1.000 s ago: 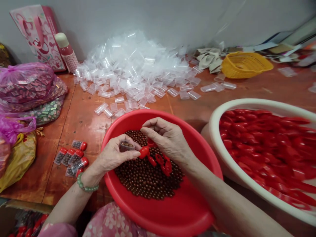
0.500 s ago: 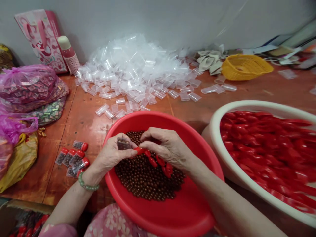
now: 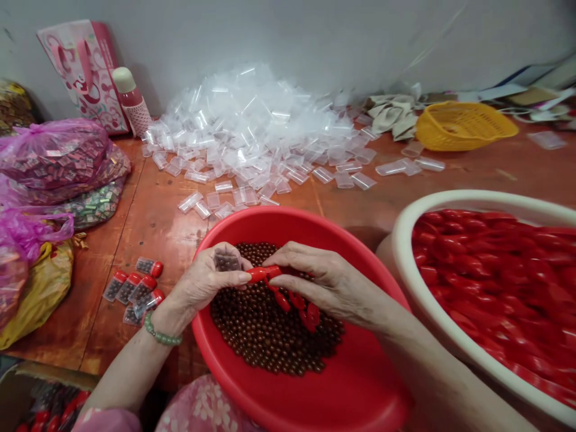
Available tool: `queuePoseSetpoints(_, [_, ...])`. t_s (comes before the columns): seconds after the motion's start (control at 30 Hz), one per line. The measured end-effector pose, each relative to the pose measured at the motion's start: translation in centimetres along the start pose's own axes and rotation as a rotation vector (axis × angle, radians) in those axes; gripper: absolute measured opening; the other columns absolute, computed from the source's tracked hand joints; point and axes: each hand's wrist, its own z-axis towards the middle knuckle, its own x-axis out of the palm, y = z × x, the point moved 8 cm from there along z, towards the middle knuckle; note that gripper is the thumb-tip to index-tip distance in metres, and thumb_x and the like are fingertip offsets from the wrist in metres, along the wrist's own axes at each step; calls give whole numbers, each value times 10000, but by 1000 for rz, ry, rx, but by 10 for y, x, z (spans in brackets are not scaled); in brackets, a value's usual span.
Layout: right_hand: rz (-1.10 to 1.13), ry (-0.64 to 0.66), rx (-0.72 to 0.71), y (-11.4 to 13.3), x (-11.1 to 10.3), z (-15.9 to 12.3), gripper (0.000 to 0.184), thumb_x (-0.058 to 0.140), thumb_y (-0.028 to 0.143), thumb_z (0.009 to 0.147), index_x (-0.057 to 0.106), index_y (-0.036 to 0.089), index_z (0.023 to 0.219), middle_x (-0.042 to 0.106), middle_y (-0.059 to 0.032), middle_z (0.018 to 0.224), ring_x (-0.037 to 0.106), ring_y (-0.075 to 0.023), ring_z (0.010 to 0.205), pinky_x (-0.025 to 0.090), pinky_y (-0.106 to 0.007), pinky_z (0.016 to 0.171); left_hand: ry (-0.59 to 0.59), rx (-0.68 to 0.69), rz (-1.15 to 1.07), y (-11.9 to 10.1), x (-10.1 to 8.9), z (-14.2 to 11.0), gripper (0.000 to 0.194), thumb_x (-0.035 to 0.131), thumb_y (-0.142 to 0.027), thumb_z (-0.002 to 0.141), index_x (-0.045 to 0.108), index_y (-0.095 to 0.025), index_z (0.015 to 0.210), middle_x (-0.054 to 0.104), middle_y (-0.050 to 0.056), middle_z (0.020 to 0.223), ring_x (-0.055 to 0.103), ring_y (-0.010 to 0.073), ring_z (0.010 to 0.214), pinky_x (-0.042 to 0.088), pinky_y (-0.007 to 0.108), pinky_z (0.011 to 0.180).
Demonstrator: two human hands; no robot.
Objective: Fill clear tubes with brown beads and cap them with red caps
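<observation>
Left hand (image 3: 202, 281) curled round clear bead-filled container (image 3: 227, 260), I see — right hand (image 3: 330, 281) pinching red pieces (image 3: 272, 272) beside it. Both over near red basin (image 3: 355, 378) of brown beads (image 3: 279, 342) — capped containers (image 3: 130, 288) on left.

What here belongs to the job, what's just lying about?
Likely job: clear container (left hand), red pieces (right hand), brown beads, red basin, capped containers, loose containers, white tub.

Probably lying about: patterned bag, bottle, yellow basket, pale cloth.
</observation>
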Motion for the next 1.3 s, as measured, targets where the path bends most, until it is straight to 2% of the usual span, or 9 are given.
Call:
queuePoseSetpoints(0.1, [93,0,57,-5,10,0,98,619,283,862,668,206,899,688,-31,804,641,-151,724,516,-257,664,2,18,23,0,0,2,289,817,-205,609,599,-125,782,626,-7,799,566,80,707,416,220,679])
queuePoseSetpoints(0.2, [177,-60,113,-9,17,0,151,607,253,851,606,214,996,705,-36,825,658,-152,696,533,-266,636,-25,-17,35,4,-2,4,310,828,-251,594,617,-126,782,606,-19,734,546,77,656,399,227,656])
queuePoseSetpoints(0.33, [135,-122,8,-1,18,1,320,593,223,858,546,231,1174,716,-45,907,678,-152,755,547,-271,690,-36,-62,17,7,-2,5,333,845,-273,566,620,-120,758,608,-18,698,544,83,649,384,233,662])
queuePoseSetpoints(0.43, [43,-101,-104,8,20,2,150,604,208,867,628,216,1015,709,-36,861,663,-140,750,525,-249,696,-33,-55,16,6,-1,5,337,860,-257,546,625,-116,742,599,-28,671,529,74,642,372,227,660])
queuePoseSetpoints(0.53, [39,-131,-118,11,19,2,16,631,209,852,630,193,852,670,-13,739,620,-119,645,493,-224,609,-19,-65,7,6,1,4,356,870,-253,538,620,-116,751,592,-36,654,512,63,616,356,216,628])
queuePoseSetpoints(0.67, [142,-208,13,1,15,1,80,677,257,814,635,197,781,669,-5,692,608,-126,605,487,-237,578,2,-68,-15,6,3,4,380,870,-290,548,612,-110,763,597,-28,664,528,64,618,368,212,630])
queuePoseSetpoints(0.87, [572,-431,258,-27,4,2,188,770,314,711,627,219,787,708,-1,758,666,-136,683,556,-262,660,26,-95,26,12,4,2,391,838,-331,609,611,-119,848,639,16,765,589,104,709,438,254,716])
queuePoseSetpoints(1.07, [567,-432,218,-12,20,17,224,742,322,732,714,239,938,742,-30,934,689,-177,857,557,-335,808,118,-97,95,16,9,1,439,817,-448,609,632,-130,848,624,17,754,556,113,685,414,247,641])
queuePoseSetpoints(1.3, [510,-483,200,-14,33,13,155,717,267,756,734,242,907,749,-23,904,689,-176,851,546,-347,833,157,-44,101,15,11,1,443,811,-503,599,616,-126,723,577,-8,658,500,92,625,385,245,636])
